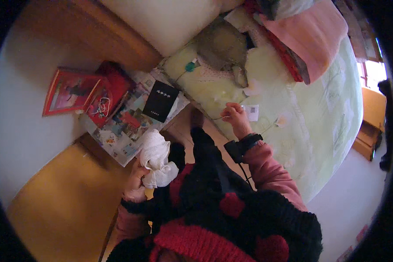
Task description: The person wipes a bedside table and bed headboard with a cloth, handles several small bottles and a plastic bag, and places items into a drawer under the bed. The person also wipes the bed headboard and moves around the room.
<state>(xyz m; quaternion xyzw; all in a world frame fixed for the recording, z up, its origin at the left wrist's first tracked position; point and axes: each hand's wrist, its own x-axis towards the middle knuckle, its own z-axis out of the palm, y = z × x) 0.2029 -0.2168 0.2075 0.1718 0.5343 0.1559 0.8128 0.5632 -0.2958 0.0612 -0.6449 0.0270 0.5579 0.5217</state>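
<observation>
The left hand [136, 180] grasps a white cloth [155, 153] near the paper-covered table [117, 150], some fingers hidden by the folds. The right hand [237, 118], fingers bunched above the bed [305, 126] just beside a white card [251, 112], may pinch something thin, but the blur means I cannot tell. Farther off, a black book [160, 101] lies on the table and a pink blanket [312, 39] on the bed, the bedding [292, 8] behind it cut off by the top edge.

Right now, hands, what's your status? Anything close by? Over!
Left hand: gripping crumpled white cloth. Right hand: over bed, near white card, grip unclear. Nearby: black book lying on paper-covered table.
</observation>
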